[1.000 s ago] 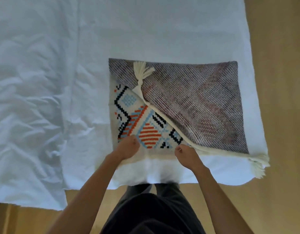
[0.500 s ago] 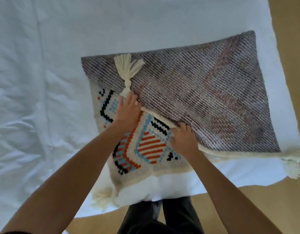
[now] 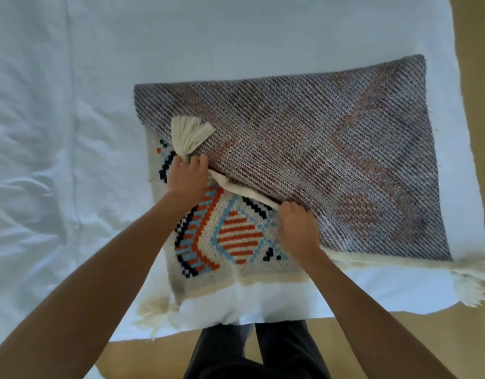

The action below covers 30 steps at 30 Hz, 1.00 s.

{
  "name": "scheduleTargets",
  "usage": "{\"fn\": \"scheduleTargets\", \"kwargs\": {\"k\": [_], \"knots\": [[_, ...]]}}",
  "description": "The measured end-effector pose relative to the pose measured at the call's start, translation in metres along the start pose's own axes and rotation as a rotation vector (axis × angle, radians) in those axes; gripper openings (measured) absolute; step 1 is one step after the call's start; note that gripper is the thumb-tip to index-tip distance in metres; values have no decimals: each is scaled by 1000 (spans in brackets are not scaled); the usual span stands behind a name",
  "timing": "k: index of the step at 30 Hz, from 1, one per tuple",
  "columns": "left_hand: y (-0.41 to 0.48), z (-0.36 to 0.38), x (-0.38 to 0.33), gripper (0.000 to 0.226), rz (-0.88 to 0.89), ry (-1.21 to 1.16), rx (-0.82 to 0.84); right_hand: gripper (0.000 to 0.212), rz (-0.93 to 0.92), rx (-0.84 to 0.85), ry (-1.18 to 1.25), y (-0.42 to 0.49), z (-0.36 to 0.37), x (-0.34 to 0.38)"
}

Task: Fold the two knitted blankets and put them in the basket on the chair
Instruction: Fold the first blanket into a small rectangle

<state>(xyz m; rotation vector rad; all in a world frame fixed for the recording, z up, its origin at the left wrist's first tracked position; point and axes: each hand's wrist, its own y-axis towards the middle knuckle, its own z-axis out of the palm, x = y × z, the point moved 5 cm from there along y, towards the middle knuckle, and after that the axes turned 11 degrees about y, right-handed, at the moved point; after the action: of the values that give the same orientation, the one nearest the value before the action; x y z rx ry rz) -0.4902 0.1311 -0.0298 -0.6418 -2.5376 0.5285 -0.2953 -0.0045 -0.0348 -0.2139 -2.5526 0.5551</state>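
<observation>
Nearest to us, dark trousers (image 3: pixel 249 351) are cut off by the bottom edge, and both forearms enter from the lower corners with their elbows out of frame. Just beyond lies the near edge of a white sheet (image 3: pixel 72 132) over a tan floor (image 3: pixel 476 77). A cream tassel (image 3: pixel 154 310) at the near left corner of the knitted blanket (image 3: pixel 304 149) is blurred, so we cannot make out its strands.

The blanket lies flat on the sheet. Its patterned face (image 3: pixel 236 236), in orange, blue and black on cream, shows only as a triangle between our arms. The rest is covered by a flap folded over diagonally, which shows the grey, ribbed reverse side.

The left hand (image 3: pixel 188 175) rests on the pattern and grips the flap's corner at the base of a second tassel (image 3: pixel 190 135), which fans out over the grey side. Its fingertips curl down out of sight. The right hand (image 3: pixel 297 228) is apart from it, further along the flap's cream border (image 3: pixel 247 194). Its fingers are tucked under the edge, hidden, and clamp it so that it lifts slightly between the hands.

A third tassel (image 3: pixel 471 280) hangs past the sheet's right edge, and its tips are hard to make out. Beyond the blanket the sheet runs out of frame.
</observation>
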Motion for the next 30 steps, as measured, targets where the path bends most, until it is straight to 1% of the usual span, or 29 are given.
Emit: {"fn": "scheduleTargets", "kwargs": {"k": [2, 4, 7, 9, 10, 13, 15, 17, 20, 23, 25, 27, 29, 30], "knots": [[-27, 11, 1, 44, 3, -55, 16, 26, 1, 22, 61, -10, -1, 0], [-61, 28, -1, 42, 32, -85, 92, 32, -16, 63, 62, -23, 4, -1], [-116, 63, -10, 38, 70, -112, 226, 30, -45, 220, -136, -47, 24, -7], [-150, 87, -18, 39, 61, -142, 305, 38, -35, 322, -252, -59, 39, -10], [-164, 98, -21, 41, 54, -164, 340, 40, -31, 340, -281, -64, 44, -9], [-191, 120, -32, 47, 18, -260, 372, 34, -57, 300, -320, -68, 52, -2], [-196, 126, -37, 45, -8, -318, 360, 33, -79, 288, -336, -67, 56, 4], [-197, 129, -39, 43, -18, -327, 337, 32, -115, 282, -358, -68, 61, 10], [-195, 132, -40, 45, -1, -281, 308, 30, -185, 232, -346, -72, 63, 23], [-197, 131, -39, 43, -18, -340, 286, 29, -254, 128, -324, -79, 56, 34], [-203, 134, -33, 45, -129, -416, 305, 28, -260, 85, -292, -83, 53, 34], [-214, 143, -26, 58, -281, -493, 403, 25, -236, 99, -318, -86, 56, 33], [-223, 154, -28, 60, -351, -506, 475, 24, -203, 123, -342, -88, 61, 31], [-225, 157, -30, 58, -354, -480, 475, 25, -204, 116, -349, -89, 62, 31]]}}
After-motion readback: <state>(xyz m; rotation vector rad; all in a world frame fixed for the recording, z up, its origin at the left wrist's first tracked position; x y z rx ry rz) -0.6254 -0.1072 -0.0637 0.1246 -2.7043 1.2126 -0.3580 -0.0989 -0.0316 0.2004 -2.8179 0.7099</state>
